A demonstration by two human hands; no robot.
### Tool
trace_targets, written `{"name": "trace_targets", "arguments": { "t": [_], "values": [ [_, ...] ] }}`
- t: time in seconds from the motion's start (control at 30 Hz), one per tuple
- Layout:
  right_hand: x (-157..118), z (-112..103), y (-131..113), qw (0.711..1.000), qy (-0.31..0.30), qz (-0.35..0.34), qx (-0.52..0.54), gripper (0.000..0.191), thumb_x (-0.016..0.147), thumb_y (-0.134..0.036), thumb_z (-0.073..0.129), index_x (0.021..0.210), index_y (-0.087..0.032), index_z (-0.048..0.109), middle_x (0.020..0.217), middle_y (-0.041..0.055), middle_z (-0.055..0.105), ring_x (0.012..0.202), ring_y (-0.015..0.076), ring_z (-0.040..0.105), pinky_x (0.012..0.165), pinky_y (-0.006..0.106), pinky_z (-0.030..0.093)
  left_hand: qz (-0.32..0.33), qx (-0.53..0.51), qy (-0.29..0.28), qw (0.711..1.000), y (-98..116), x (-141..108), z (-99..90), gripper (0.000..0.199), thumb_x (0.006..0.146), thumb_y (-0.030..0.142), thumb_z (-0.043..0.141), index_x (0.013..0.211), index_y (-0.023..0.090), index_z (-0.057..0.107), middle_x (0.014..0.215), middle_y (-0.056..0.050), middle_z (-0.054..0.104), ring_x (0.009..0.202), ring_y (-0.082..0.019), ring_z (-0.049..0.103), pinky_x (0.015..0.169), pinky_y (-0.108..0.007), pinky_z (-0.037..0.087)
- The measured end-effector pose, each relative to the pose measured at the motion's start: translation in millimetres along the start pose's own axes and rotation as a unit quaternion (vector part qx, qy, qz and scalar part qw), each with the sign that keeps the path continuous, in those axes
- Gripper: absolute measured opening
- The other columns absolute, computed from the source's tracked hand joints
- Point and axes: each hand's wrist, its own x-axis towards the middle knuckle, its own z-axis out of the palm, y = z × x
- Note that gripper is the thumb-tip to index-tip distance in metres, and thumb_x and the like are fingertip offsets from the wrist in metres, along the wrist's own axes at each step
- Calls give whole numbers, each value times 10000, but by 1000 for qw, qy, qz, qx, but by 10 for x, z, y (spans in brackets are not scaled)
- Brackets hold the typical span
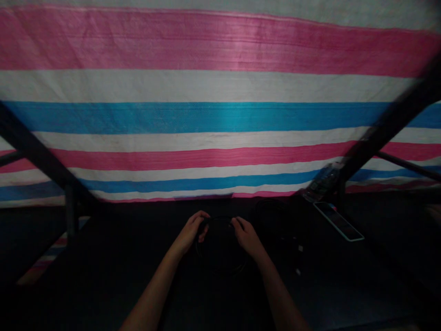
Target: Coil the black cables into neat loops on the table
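Observation:
Both hands grip a dark cable (220, 218) that bows between them and hangs in a loop below. My left hand (195, 228) has its fingers closed round one side of it. Thumb and fingers of my right hand (244, 231) pinch the other side. Against the black surface (138, 257) much of the cable is too dark to follow. To the right of my right hand lies what looks like another dark coiled cable (270, 207). Nearer to me are small pale pieces, perhaps cable connectors (300, 248), on the same surface.
A phone with a pale edge (339, 221) lies at the right. Behind it a clear plastic bottle (323, 181) leans by a dark slanted post (379, 133). Another slanted post (44, 154) stands at the left. Striped sheeting (220, 115) hangs across the back.

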Motion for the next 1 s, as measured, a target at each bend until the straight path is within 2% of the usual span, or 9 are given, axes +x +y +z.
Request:
{"name": "trace_targets", "arguments": {
  "t": [0.1,0.17,0.23,0.3,0.37,0.5,0.6,0.8,1.0],
  "values": [
    [-17,-28,-21,995,23,-41,-84,486,970,-565,406,775,-167,606,744,20,609,717,160,554,645,258,385,-43,63,-97,992,73,-84,-41,293,853,332,488,1074,159,570,654,-6,631,446,-109,513,421,-204,391],
    [-35,-33,-29,991,24,-55,-119,477,973,-543,419,739,-170,600,684,7,588,677,155,544,617,257,356,-108,73,-194,972,118,-141,-59,403,837,344,483,1173,137,565,689,-51,676,511,-159,603,483,-254,471],
    [-50,-23,-29,986,17,-73,-147,476,965,-530,452,677,-172,575,619,-8,544,619,141,521,583,256,320,-148,68,-240,957,123,-171,-52,448,812,345,482,1200,134,562,675,-56,677,525,-181,627,511,-283,501],
    [-61,1,-24,982,-6,-82,-170,474,962,-511,475,647,-171,571,592,-13,529,591,133,518,570,259,298,-147,70,-212,964,81,-170,-11,406,821,374,474,1139,145,580,630,-25,638,466,-153,577,469,-255,466],
    [-70,31,-21,978,-29,-84,-189,439,964,-481,492,678,-171,613,621,-5,573,607,139,551,581,260,305,-147,84,-160,973,12,-154,56,372,865,472,463,1025,160,587,561,33,541,386,-101,454,397,-206,365],
    [-77,67,-28,977,-29,-80,-198,367,957,-444,519,763,-176,678,707,23,660,682,173,621,620,268,355,-144,124,-107,976,-80,-118,175,478,837,675,520,826,197,516,512,110,349,361,-50,254,356,-175,193],
    [-71,83,-19,982,-18,-77,-172,316,944,-443,536,877,-181,699,818,44,710,775,202,659,685,281,417,-100,138,-80,982,-102,-66,177,487,805,690,560,747,216,461,482,114,327,366,-55,238,358,-188,162],
    [-52,172,58,983,-17,-38,-179,276,902,-424,589,1043,-199,664,975,71,732,921,251,681,779,327,474,-8,207,21,978,-203,116,42,489,807,669,558,683,197,526,448,79,384,368,-80,323,372,-214,189],
    [-34,169,62,988,-28,-4,-152,240,875,-318,597,1091,-216,619,1079,85,715,942,240,681,780,328,490,52,143,141,978,-215,213,-62,500,762,680,609,635,209,497,435,79,383,344,-80,332,361,-220,186]
  ]
}}
